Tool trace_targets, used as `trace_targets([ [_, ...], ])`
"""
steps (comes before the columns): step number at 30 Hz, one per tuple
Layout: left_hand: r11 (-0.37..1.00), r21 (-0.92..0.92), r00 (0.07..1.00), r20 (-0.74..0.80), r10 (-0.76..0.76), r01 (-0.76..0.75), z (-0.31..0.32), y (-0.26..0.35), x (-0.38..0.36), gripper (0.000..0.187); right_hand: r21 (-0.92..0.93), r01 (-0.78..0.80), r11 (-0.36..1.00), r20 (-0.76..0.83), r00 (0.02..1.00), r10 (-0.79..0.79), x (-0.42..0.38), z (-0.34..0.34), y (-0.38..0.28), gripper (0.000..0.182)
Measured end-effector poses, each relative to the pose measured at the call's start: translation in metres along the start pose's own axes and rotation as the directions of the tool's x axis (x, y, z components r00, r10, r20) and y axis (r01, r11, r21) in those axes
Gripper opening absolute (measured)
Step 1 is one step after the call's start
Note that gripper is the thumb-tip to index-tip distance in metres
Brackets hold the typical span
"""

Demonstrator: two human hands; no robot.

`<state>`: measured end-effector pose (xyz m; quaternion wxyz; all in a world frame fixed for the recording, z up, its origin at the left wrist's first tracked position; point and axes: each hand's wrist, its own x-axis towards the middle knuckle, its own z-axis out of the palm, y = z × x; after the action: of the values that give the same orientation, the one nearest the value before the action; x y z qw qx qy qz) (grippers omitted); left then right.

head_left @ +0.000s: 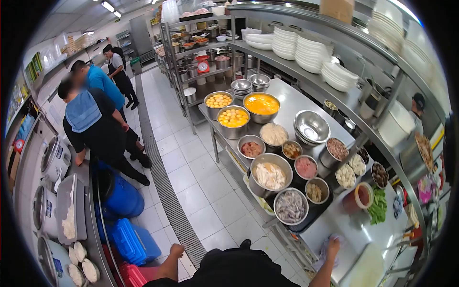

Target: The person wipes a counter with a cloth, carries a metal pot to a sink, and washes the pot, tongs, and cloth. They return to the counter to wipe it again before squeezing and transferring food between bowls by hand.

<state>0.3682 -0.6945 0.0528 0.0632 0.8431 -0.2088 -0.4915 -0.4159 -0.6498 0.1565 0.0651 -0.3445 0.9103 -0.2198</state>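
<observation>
Over the steel table's near end, my right hand [333, 246] is closed on a greyish cloth [329, 256] that lies at the table edge. My left hand [177, 250] hangs over the tiled floor with its fingers curled; whether anything is in it is too small to tell. Beside the cloth is a pale cutting board [364, 268]. Farther up the table sit a red-brown container [357, 197], green lettuce [378, 206], a metal bowl of sliced grey food [291, 206], a pot of pale food [271, 176] and pots of egg yolks [233, 116].
Stacked white bowls [306, 55] fill the shelf above the table. A floor drain [165, 191] runs along the aisle. Blue barrels [119, 193] and a blue crate [136, 241] stand under the left counter. Several people work nearby, one in black [93, 129] at that counter.
</observation>
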Motion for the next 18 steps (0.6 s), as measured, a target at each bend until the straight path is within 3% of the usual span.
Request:
trace_targets([
  [2, 0.989, -0.118, 0.997, 0.006, -0.083, 0.083, -0.009, -0.005, 0.001, 0.018, -0.214, -0.006, 0.977, -0.288, 0.956, -0.057, -0.025, 0.011, -0.033, 0.036],
  [3, 0.958, -0.274, 0.997, 0.002, -0.083, 0.08, -0.009, -0.004, 0.0, 0.02, -0.227, 0.014, 0.974, -0.274, 0.958, -0.078, -0.017, 0.014, -0.04, 0.036],
  [4, 0.906, -0.418, 0.997, -0.006, -0.08, 0.071, -0.011, 0.001, -0.001, 0.022, -0.233, -0.084, 0.969, -0.303, 0.953, 0.01, -0.012, 0.019, -0.046, 0.036],
  [5, 0.905, -0.416, 0.996, 0.003, -0.094, 0.087, -0.009, 0.008, 0.004, 0.022, -0.238, -0.194, 0.952, -0.337, 0.935, 0.106, -0.011, 0.024, -0.049, 0.036],
  [7, 0.869, -0.486, 0.994, 0.09, -0.055, 0.092, 0.003, 0.024, 0.015, 0.023, -0.135, -0.023, 0.991, -0.254, 0.967, -0.012, 0.016, 0.023, -0.029, 0.036],
  [9, 0.899, -0.421, 0.988, 0.144, -0.06, 0.116, 0.013, 0.042, 0.023, 0.022, -0.176, -0.109, 0.978, 0.063, 0.991, 0.122, 0.035, -0.013, -0.059, 0.038],
  [11, 0.929, -0.348, 0.979, 0.194, -0.056, 0.122, 0.01, 0.064, 0.046, 0.021, 0.015, -0.081, 0.997, 0.133, 0.988, 0.078, 0.052, -0.024, -0.056, 0.039],
  [13, 0.951, -0.267, 0.942, 0.33, -0.064, 0.158, 0.001, 0.084, 0.079, 0.02, 0.069, -0.08, 0.994, -0.113, 0.99, 0.088, 0.048, -0.021, -0.052, 0.039],
  [15, 0.965, -0.233, 0.948, 0.317, -0.038, 0.117, -0.02, 0.116, 0.097, 0.019, -0.107, -0.205, 0.973, -0.398, 0.906, 0.147, 0.016, -0.033, -0.096, 0.04],
  [17, 0.983, -0.174, 0.947, 0.322, -0.005, 0.065, -0.042, 0.149, 0.115, 0.018, 0.03, -0.276, 0.961, -0.526, 0.813, 0.25, -0.023, -0.019, -0.098, 0.041],
  [18, 0.987, -0.153, 0.945, 0.326, 0.011, 0.042, -0.055, 0.168, 0.128, 0.017, 0.012, -0.295, 0.956, -0.55, 0.796, 0.252, -0.049, -0.01, -0.099, 0.041],
])
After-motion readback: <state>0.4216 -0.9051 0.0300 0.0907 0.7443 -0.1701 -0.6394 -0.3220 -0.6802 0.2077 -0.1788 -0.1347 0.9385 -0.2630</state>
